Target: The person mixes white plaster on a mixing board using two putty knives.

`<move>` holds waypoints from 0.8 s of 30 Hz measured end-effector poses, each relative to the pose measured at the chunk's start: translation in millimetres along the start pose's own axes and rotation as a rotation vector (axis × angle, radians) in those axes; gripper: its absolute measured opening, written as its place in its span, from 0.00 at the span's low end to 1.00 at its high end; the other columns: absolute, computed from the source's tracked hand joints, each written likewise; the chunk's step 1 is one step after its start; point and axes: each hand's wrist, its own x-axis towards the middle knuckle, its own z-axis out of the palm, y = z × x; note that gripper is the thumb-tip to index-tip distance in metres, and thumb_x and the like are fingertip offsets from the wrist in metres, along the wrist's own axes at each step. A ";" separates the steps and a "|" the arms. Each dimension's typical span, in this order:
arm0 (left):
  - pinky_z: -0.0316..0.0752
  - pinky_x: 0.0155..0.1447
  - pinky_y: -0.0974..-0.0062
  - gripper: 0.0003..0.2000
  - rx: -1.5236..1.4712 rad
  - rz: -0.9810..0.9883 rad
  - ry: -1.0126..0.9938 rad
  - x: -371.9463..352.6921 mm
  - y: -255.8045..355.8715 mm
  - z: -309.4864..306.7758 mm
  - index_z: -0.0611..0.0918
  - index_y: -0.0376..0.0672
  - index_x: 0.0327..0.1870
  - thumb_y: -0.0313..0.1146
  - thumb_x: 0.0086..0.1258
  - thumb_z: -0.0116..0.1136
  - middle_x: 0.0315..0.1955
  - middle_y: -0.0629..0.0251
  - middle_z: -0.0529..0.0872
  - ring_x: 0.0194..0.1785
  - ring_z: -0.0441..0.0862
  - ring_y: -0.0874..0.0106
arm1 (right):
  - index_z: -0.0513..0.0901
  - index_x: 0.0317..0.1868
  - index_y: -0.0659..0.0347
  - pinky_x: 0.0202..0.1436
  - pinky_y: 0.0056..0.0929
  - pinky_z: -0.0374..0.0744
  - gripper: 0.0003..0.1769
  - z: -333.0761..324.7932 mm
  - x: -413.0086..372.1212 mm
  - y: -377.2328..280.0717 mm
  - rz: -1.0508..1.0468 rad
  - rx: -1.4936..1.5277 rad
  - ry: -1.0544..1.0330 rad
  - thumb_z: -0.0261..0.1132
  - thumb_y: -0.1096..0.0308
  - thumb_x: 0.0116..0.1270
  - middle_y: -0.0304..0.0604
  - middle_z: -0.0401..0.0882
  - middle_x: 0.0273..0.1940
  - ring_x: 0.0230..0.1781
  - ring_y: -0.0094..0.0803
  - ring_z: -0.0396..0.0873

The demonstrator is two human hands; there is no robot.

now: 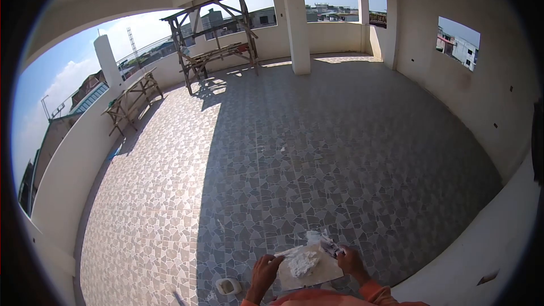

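A pale flat board (324, 270) lies low in front of me with a heap of white putty (302, 262) on it. More white material (315, 237) shows at the board's far edge. My right hand (352, 263) is closed around a putty knife (330, 247), its blade smeared white and reaching toward the putty. On the other side, my left hand (264, 272) has its fingers bent together at the putty's left edge. Whatever those fingers pinch there is coated white and too small to make out. A cut-open white plastic container (228, 287) stands left of my left hand.
Stone-patterned tiles (272, 175) cover the floor, sunlit on the left. A tall wooden scaffold (212, 39) and a low wooden trestle (134, 99) stand by the left and far walls. A pillar (297, 28) rises at the back. A thin object (178, 296) lies at bottom left.
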 end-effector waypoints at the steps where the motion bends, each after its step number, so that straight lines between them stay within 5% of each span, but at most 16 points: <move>1: 0.75 0.52 0.61 0.17 -0.013 -0.005 0.017 -1.3 0.3 -5.0 0.84 0.54 0.54 0.27 0.64 0.59 0.42 0.63 0.82 0.48 0.81 0.59 | 0.83 0.53 0.64 0.47 0.49 0.81 0.20 -0.3 0.3 -3.7 -0.012 -0.010 0.008 0.57 0.67 0.62 0.65 0.83 0.40 0.43 0.61 0.82; 24: 0.77 0.48 0.60 0.17 -0.046 0.007 0.172 -5.5 -31.6 -40.6 0.85 0.52 0.53 0.26 0.63 0.59 0.40 0.61 0.83 0.44 0.82 0.57 | 0.82 0.51 0.66 0.48 0.52 0.80 0.19 25.8 36.4 -41.1 -0.116 -0.032 0.054 0.57 0.64 0.64 0.66 0.82 0.41 0.45 0.64 0.80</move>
